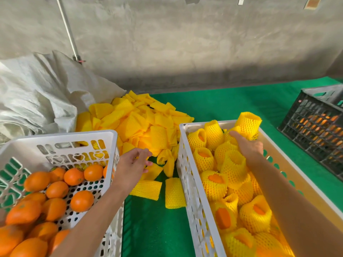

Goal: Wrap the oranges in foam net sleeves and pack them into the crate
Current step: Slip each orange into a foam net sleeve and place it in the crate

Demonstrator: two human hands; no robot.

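This looks like a fruit packing shed: a bare concrete wall (185, 43) behind a green-covered work surface (213, 102), plastic crates (189, 182) of oranges (81, 201), a heap of foam net sleeves (141, 121) and a large woven sack (35, 93).

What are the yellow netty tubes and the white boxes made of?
The yellow mesh sleeves look like soft foam: puffy, matte, squashed flat in the pile. The white perforated crates look like hard moulded plastic: smooth, slightly shiny, with neat cut-out holes.
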